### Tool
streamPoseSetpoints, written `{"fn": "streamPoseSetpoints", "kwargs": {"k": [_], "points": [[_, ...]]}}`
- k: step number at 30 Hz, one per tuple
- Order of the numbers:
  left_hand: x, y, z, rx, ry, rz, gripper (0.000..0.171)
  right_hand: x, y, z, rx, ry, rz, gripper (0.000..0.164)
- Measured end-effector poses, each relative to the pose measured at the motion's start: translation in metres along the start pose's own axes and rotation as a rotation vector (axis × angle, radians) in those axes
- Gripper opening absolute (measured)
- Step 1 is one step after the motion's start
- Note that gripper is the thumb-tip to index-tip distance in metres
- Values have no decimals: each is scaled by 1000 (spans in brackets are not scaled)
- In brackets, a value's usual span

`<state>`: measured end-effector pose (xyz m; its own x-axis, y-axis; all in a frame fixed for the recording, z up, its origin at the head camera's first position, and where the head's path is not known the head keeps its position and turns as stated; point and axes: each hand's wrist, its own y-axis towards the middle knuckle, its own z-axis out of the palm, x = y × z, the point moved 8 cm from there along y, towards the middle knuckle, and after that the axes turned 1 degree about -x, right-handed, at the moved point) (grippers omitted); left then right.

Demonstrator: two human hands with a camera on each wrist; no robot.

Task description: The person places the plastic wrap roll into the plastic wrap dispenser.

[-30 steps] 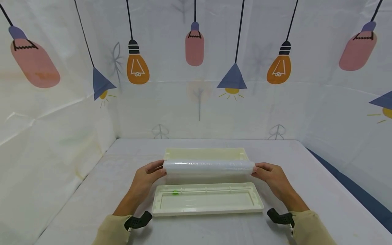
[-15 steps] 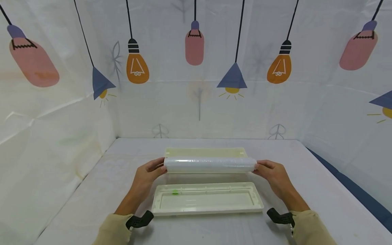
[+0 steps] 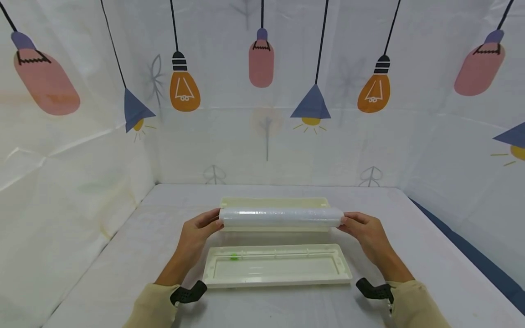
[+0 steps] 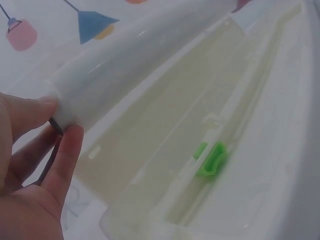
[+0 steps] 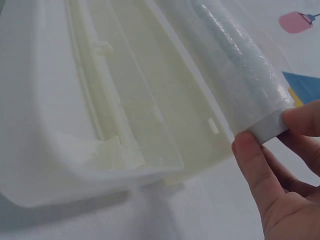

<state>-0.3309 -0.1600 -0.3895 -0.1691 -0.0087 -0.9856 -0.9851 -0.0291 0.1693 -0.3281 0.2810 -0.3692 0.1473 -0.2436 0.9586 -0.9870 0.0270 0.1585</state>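
Observation:
A roll of cling film lies level across the middle of the head view, glossy and whitish, held at its two ends. My left hand pinches the left end between thumb and fingers. At the right end, the thumb and fingers of my right hand grip the grey core edge, seen close in the right wrist view. Behind and below the roll is a cream plastic box half, partly hidden by it. Nearer me lies a second cream half, with a rail that carries a green slider.
Both box halves lie on a white-covered table. A white sheet printed with lamps encloses the back and sides. Black wrist cameras jut inward from the cuffs of both sleeves.
Both hands have shifted the cling film roll slightly away from me, so more of the far box half's near edge shows under it. The near half stays where it was.

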Motion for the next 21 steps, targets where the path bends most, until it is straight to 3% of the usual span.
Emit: {"fn": "streamPoseSetpoints", "kwargs": {"k": [11, 21], "points": [[-2, 3, -4, 1, 21, 41, 42, 9, 9, 5, 11, 47, -19, 49], [-15, 11, -10, -31, 88, 42, 40, 12, 20, 13, 23, 126, -32, 48]]}}
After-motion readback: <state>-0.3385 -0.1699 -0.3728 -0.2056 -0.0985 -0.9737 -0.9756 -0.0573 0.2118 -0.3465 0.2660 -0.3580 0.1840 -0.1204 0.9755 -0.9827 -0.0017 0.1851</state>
